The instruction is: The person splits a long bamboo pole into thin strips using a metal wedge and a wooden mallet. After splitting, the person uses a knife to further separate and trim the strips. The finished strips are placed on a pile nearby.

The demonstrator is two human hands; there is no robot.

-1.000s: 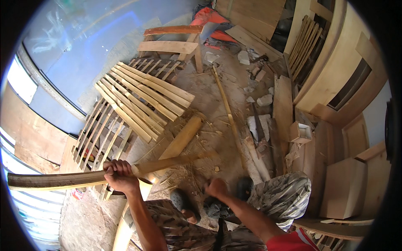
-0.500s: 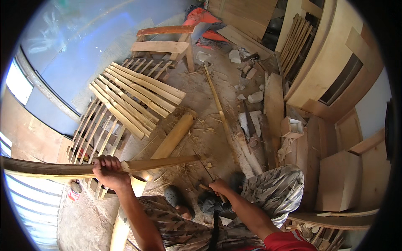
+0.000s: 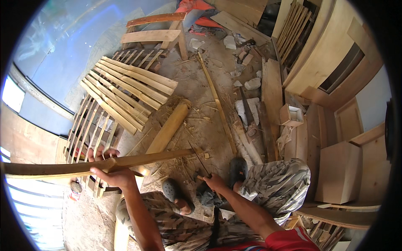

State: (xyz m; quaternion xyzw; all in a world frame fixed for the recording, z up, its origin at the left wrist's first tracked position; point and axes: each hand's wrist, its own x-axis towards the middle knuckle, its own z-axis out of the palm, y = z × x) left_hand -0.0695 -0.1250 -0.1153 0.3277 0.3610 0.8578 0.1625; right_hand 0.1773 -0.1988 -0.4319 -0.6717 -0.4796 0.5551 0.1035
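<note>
A long split bamboo piece [image 3: 150, 157] lies across my left hand [image 3: 118, 177], near a thick node. The thumb is on the near side and the fingers loosely curl up behind it. My right hand [image 3: 214, 183], between my knees, is closed around the handle of a long, narrow-bladed knife [image 3: 198, 157]. Its blade points up and away, and its tip is close to the right end of the bamboo piece; whether they touch I cannot tell. A thick bamboo pole [image 3: 169, 126] lies on the floor beyond the piece.
Several split bamboo strips [image 3: 134, 93] rest on a slatted wooden frame [image 3: 94, 121] at the left. A thin bamboo strip [image 3: 215, 100] lies on the floor amid shavings. Boards [image 3: 272, 92], rubble and a small wooden box [image 3: 291, 115] line the right side.
My left hand has loosened from a fist over the bamboo piece to a cradling hold beneath it, and the piece has turned. My right hand still holds the knife, its blade slightly shifted.
</note>
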